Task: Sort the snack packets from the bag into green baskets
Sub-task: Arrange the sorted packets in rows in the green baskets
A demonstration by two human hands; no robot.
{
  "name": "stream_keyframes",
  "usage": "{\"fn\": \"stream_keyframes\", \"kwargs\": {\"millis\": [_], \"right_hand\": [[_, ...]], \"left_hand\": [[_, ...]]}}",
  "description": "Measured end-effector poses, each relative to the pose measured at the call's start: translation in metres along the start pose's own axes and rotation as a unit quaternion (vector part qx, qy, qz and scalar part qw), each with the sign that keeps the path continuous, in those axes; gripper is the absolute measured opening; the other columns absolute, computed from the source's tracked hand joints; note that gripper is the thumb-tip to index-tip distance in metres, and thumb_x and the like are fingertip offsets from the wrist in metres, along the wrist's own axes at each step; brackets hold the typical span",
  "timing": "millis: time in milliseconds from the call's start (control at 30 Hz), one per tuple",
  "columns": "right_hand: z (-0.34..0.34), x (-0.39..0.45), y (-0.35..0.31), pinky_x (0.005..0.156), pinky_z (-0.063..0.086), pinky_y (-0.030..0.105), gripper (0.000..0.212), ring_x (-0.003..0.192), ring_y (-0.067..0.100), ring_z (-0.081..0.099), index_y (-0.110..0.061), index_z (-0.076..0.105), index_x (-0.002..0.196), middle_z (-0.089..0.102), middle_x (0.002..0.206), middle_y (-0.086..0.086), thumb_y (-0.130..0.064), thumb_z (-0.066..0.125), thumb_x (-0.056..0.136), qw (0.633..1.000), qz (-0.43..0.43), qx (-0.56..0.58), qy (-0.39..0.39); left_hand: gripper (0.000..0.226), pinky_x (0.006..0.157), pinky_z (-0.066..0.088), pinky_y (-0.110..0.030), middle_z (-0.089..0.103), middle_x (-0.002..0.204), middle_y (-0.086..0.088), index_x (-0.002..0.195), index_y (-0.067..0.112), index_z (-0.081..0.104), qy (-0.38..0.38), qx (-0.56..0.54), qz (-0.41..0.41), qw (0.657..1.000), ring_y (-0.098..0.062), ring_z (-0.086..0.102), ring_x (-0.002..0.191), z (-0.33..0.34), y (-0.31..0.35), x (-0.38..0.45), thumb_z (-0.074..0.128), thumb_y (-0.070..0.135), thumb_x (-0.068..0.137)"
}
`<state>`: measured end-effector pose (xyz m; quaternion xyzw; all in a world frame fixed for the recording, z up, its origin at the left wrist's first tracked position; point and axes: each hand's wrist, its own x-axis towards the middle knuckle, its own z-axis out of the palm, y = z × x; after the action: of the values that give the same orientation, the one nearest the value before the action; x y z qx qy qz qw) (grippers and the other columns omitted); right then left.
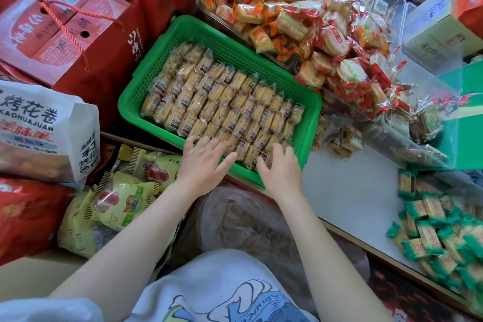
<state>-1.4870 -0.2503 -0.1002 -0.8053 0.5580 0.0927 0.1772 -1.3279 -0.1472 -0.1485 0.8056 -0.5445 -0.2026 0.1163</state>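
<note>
A green plastic basket (230, 42) sits in the middle of the view, packed with rows of clear-wrapped biscuit packets (222, 102). My left hand (203, 162) lies flat over the basket's near rim, its straight fingers pressing on the nearest packets. At the near right corner my right hand (281, 167) has its fingers bent down over a few packets; whether they grip one I cannot tell. Below my forearms lies a clear plastic bag (245, 219) with more biscuit packets inside.
Red gift boxes (65, 29) and a white snack bag (44, 131) stand at the left, yellow-green packets (117, 198) below them. Orange and red packets (300, 8) pile up behind the basket. Green packets (439, 232) lie on the white table (347, 191) at the right.
</note>
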Motion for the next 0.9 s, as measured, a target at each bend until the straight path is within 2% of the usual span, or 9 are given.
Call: {"fn": "stream_keyframes", "kwargs": {"millis": [67,133,200,467,567,667,733,833,900], "right_hand": [[0.008,-0.013,0.008,0.112,0.036,0.043,0.054,0.139,0.026,0.037,-0.024,0.048,0.146,0.039,0.149,0.007,-0.053,0.045,0.101,0.995,-0.041,0.071,-0.057],[0.019,-0.021,0.013,0.121,0.024,0.044,0.057,0.151,0.022,0.019,-0.034,0.043,0.151,0.022,0.163,0.003,-0.061,0.037,0.101,0.991,-0.053,0.059,-0.110],[0.022,-0.020,0.015,0.124,0.018,0.044,0.059,0.154,0.020,0.010,-0.038,0.038,0.153,0.014,0.166,0.000,-0.065,0.032,0.100,0.990,-0.050,0.051,-0.119],[0.015,-0.016,0.017,0.123,0.018,0.048,0.064,0.154,0.025,0.009,-0.035,0.036,0.154,0.016,0.167,0.005,-0.066,0.021,0.101,0.986,-0.070,0.008,-0.149],[0.003,-0.017,0.027,0.120,0.024,0.046,0.059,0.148,0.026,0.027,-0.024,0.050,0.147,0.036,0.158,0.009,-0.055,0.021,0.106,0.981,-0.078,0.078,-0.161],[-0.013,-0.026,0.048,0.107,0.037,0.039,0.047,0.123,0.019,0.051,-0.017,0.064,0.129,0.060,0.127,0.003,-0.040,0.029,0.109,0.972,-0.090,0.208,-0.066],[-0.018,-0.036,0.071,0.095,0.040,0.034,0.039,0.110,0.014,0.054,-0.016,0.067,0.116,0.061,0.114,-0.003,-0.035,0.034,0.108,0.963,-0.064,0.260,-0.007],[-0.018,-0.041,0.119,0.084,0.036,0.029,0.031,0.103,0.017,0.055,-0.015,0.066,0.109,0.057,0.109,-0.001,-0.032,0.040,0.107,0.962,0.005,0.274,-0.008],[-0.019,-0.038,0.156,0.081,0.035,0.026,0.026,0.104,0.022,0.057,-0.014,0.066,0.112,0.054,0.108,0.000,-0.028,0.045,0.106,0.965,0.043,0.257,0.003]], "left_hand": [[0.078,0.111,0.017,-0.041,0.058,0.134,0.008,0.142,0.029,0.051,-0.004,0.003,-0.002,1.000,-0.015,0.046,0.127,0.000,0.000,0.000,-0.001,0.063,0.094],[0.077,0.110,0.018,-0.041,0.059,0.134,0.008,0.141,0.030,0.052,-0.004,0.004,-0.001,1.000,-0.016,0.046,0.126,0.001,0.001,0.000,0.000,0.063,0.095],[0.074,0.110,0.020,-0.042,0.060,0.132,0.009,0.139,0.030,0.054,0.002,0.005,-0.002,1.000,-0.016,0.047,0.125,0.003,0.001,0.000,0.003,0.063,0.096],[0.070,0.106,0.019,-0.041,0.061,0.130,0.010,0.133,0.032,0.058,0.024,0.021,-0.012,0.999,-0.016,0.049,0.123,0.003,0.004,0.000,0.006,0.061,0.095],[0.066,0.107,0.019,-0.043,0.062,0.128,0.004,0.132,0.029,0.058,0.027,0.026,-0.036,0.999,-0.021,0.048,0.122,0.001,0.008,0.002,0.010,0.058,0.098],[0.050,0.112,0.017,-0.047,0.053,0.139,-0.010,0.133,0.019,0.058,0.035,0.028,-0.081,0.996,-0.029,0.039,0.132,0.002,0.030,0.005,0.028,0.049,0.105],[0.048,0.112,0.021,-0.049,0.047,0.144,-0.014,0.132,0.013,0.058,0.051,-0.010,-0.074,0.996,-0.031,0.033,0.137,0.011,0.058,0.005,0.034,0.044,0.104],[0.059,0.112,0.027,-0.048,0.045,0.148,-0.012,0.136,0.011,0.055,0.051,-0.043,-0.007,0.998,-0.030,0.032,0.140,0.033,0.114,0.011,0.033,0.048,0.097],[0.062,0.116,0.026,-0.046,0.038,0.156,-0.012,0.146,0.012,0.044,0.033,-0.053,0.020,0.998,-0.030,0.027,0.146,0.050,0.153,0.017,0.035,0.048,0.096]]}}
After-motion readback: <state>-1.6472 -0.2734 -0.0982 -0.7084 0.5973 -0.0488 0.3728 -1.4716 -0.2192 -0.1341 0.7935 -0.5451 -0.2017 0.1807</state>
